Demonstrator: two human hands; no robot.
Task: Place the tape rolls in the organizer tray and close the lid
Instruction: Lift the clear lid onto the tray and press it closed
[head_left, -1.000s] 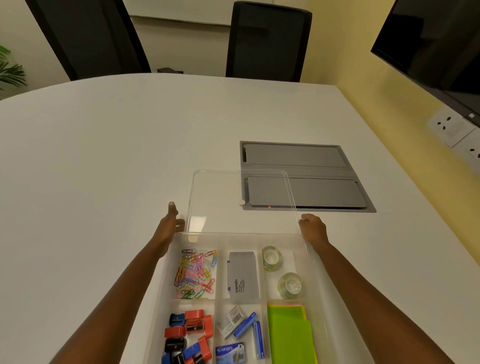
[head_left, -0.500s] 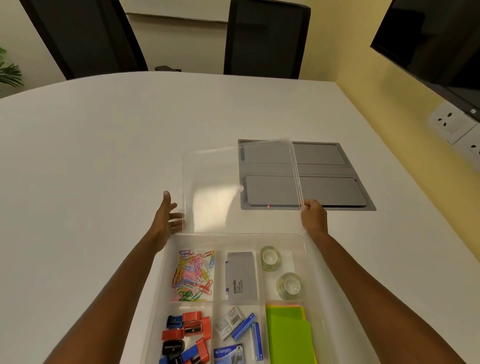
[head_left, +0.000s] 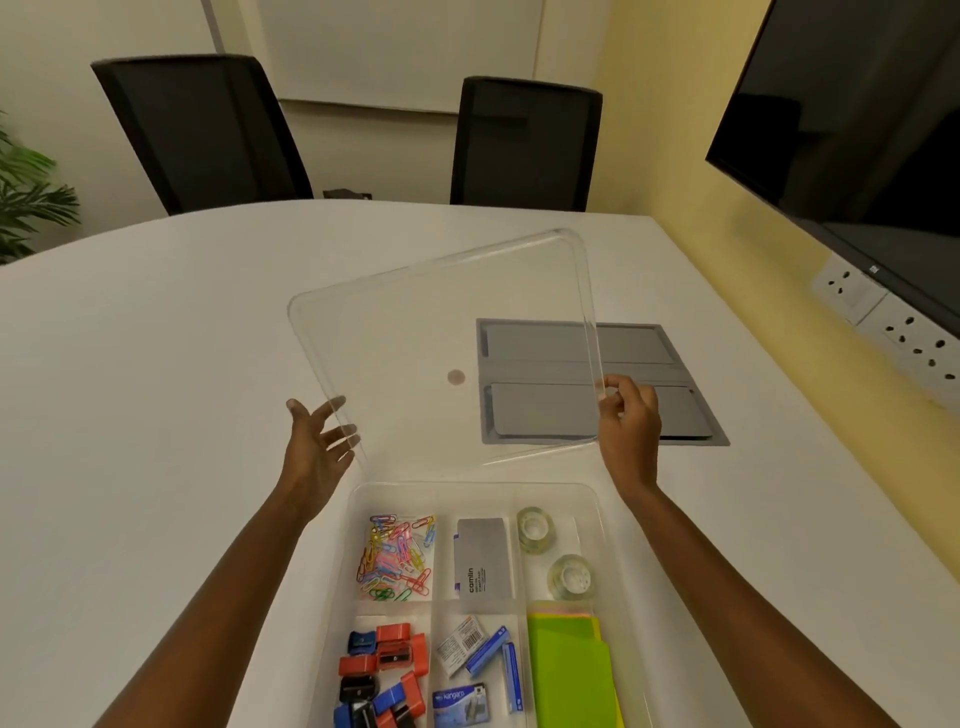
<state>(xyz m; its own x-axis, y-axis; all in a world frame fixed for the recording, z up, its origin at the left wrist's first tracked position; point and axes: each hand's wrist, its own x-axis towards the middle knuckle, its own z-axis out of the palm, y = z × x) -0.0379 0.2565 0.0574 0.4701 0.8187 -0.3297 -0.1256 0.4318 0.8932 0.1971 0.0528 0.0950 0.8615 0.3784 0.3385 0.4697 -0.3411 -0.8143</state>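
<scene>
Two clear tape rolls (head_left: 536, 530) (head_left: 570, 577) lie in the far right compartment of the clear organizer tray (head_left: 602, 506), which sits open at the table's near edge. The transparent lid (head_left: 415, 332) is raised and tilted in the air beyond the tray. My right hand (head_left: 628, 421) pinches the lid's right edge. My left hand (head_left: 314, 441) is at the lid's lower left edge with fingers spread against it; a firm grip is not evident.
The tray also holds coloured paper clips (head_left: 397, 556), a grey Camlin box (head_left: 483, 558), sharpeners (head_left: 382, 670), staple boxes (head_left: 478, 660) and green sticky notes (head_left: 571, 670). A grey cable hatch (head_left: 654, 384) is set in the white table. Two black chairs (head_left: 524, 140) stand at the far side.
The lid, lying flat on the table a second ago, has been lifted and tilted upward. Both hands rose with it, and my left hand's fingers have spread.
</scene>
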